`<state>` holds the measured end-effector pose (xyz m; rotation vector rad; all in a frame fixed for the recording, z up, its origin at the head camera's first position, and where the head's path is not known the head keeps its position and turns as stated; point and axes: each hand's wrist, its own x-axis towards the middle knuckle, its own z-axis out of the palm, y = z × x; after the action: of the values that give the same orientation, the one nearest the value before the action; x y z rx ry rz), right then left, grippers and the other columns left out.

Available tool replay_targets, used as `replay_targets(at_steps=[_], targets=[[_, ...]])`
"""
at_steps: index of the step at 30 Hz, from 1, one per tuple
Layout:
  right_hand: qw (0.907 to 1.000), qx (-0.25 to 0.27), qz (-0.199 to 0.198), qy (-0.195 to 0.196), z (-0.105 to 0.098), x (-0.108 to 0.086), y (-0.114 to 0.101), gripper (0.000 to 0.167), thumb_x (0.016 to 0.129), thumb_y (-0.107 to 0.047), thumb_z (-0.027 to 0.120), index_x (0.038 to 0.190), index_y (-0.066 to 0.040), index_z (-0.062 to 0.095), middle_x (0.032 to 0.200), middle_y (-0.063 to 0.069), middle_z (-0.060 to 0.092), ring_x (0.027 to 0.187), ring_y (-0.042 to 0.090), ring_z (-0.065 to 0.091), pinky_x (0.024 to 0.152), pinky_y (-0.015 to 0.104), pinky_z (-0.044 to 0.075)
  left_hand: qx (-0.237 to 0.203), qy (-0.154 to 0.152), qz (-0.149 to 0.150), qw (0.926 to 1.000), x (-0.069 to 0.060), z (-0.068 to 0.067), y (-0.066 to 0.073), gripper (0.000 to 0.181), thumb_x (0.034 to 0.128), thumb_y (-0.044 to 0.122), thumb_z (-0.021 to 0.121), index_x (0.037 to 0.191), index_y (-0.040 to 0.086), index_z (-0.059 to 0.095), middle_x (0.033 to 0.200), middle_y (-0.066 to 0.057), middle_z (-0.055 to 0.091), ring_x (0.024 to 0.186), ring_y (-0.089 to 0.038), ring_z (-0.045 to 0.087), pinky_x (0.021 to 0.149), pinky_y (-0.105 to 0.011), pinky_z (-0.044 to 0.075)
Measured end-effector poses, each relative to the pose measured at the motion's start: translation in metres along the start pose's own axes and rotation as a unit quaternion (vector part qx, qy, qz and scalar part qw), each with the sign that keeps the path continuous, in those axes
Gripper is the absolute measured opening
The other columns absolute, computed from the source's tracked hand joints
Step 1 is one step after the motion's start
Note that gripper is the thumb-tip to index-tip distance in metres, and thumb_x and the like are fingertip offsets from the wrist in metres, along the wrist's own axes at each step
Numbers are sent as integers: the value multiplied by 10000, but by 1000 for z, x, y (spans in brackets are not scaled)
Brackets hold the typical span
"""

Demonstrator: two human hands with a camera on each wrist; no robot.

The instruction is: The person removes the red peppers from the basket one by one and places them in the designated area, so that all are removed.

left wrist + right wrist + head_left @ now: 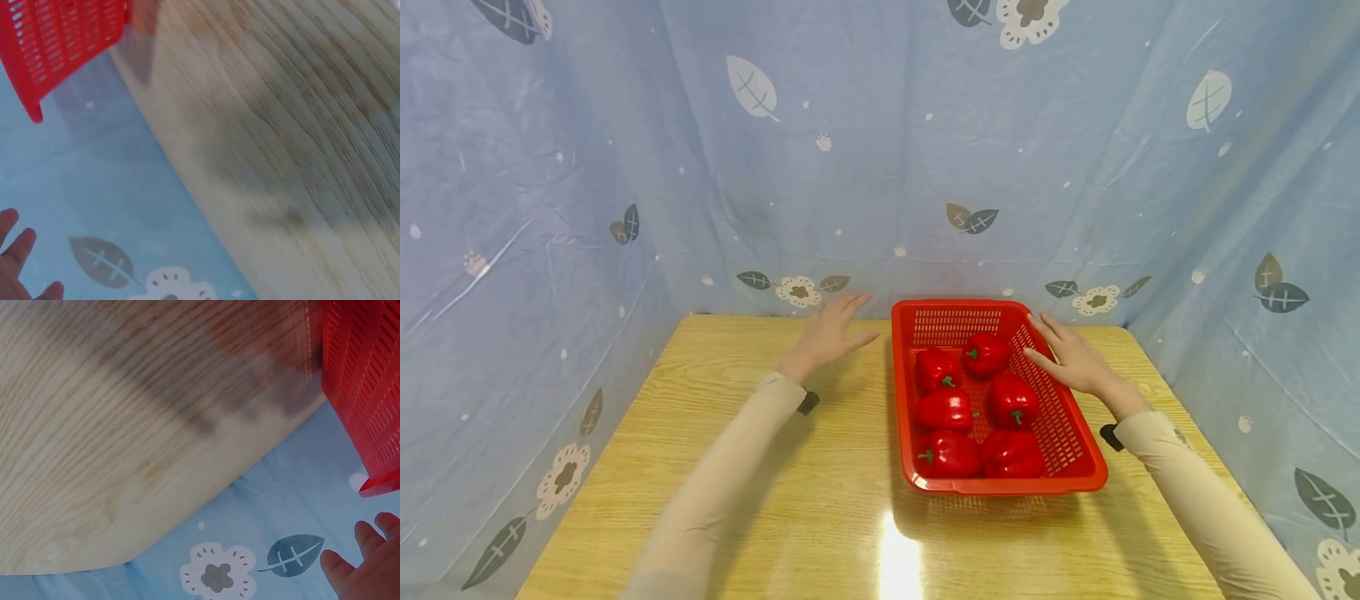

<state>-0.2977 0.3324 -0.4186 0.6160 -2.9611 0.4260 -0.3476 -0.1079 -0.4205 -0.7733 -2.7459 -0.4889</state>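
Observation:
A red plastic basket [910, 479] with slotted walls stands right of the table's middle. Several red bell peppers [946, 410] with green stems lie spread over its floor. To the left of the basket, my left hand [826, 335] hovers above the table, fingers extended and holding nothing. My right hand [1073, 358] is at the basket's right rim with its fingers stretched; whether it touches the rim I cannot tell. The left wrist view catches only the fingertips of the left hand [15, 265], apart from the basket [62, 37]. In the right wrist view, the right hand's fingers [369, 540] appear below the basket wall [369, 381].
The light wooden table [820, 508] ends at a blue curtain [865, 150] with leaf and flower prints, which hangs behind it and along both sides. Dark bands [808, 402] circle both wrists. A bright reflection shows on the table in front of the basket.

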Motion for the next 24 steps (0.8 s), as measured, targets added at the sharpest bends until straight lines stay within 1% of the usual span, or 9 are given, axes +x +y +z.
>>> replay_targets(at_steps=[3, 7, 10, 14, 19, 21, 24], targets=[[10000, 42, 2, -15, 1, -1, -1, 700, 948, -475, 426, 1496, -145, 141, 1526, 207, 132, 1315, 494, 237, 1005, 660, 220, -39, -90, 61, 9999, 2, 3, 5, 749, 874, 601, 466, 1479, 239, 214, 1507, -65, 278, 1373, -278, 265, 1111, -556, 111], [9999, 151, 26, -61, 2, -3, -1, 703, 948, -475, 429, 1495, -141, 141, 1531, 200, 115, 1324, 488, 225, 1014, 651, 217, -137, -191, 155, 9996, 5, 6, 11, 769, 868, 623, 452, 1478, 216, 223, 1503, -78, 285, 1375, -285, 259, 1114, -553, 108], [9997, 224, 55, -118, 3, -3, -1, 700, 952, -474, 418, 1496, -139, 132, 1534, 197, 99, 1331, 486, 209, 1014, 656, 211, -194, -290, 192, 9992, 7, 8, 16, 787, 861, 657, 423, 1480, 218, 215, 1507, -57, 281, 1379, -273, 254, 1119, -541, 113], [9993, 323, 101, -162, 5, -5, -1, 682, 960, -463, 404, 1495, -133, 137, 1535, 198, 94, 1333, 490, 198, 1003, 670, 210, -229, -403, 233, 9987, 9, 10, 24, 793, 852, 691, 387, 1484, 255, 191, 1518, -15, 262, 1382, -251, 253, 1121, -533, 118], [9985, 529, 98, -128, 7, -6, -1, 652, 965, -439, 407, 1486, -117, 184, 1530, 205, 107, 1333, 489, 201, 994, 673, 219, -217, -442, 433, 9978, 13, 14, 31, 794, 859, 676, 393, 1480, 211, 221, 1512, -50, 274, 1377, -273, 261, 1110, -559, 126], [9979, 628, 89, -140, 8, -6, -1, 647, 968, -429, 408, 1485, -109, 186, 1529, 209, 100, 1335, 489, 195, 992, 673, 220, -210, -475, 469, 9975, 14, 15, 33, 799, 858, 681, 388, 1479, 206, 226, 1507, -60, 282, 1379, -268, 256, 1110, -560, 123], [9964, 826, 92, -170, 9, -6, 0, 645, 972, -409, 411, 1485, -95, 177, 1531, 211, 81, 1345, 483, 173, 1000, 669, 211, -211, -532, 461, 9973, 15, 17, 37, 798, 854, 693, 375, 1483, 230, 209, 1510, -53, 277, 1383, -262, 248, 1115, -556, 109]])
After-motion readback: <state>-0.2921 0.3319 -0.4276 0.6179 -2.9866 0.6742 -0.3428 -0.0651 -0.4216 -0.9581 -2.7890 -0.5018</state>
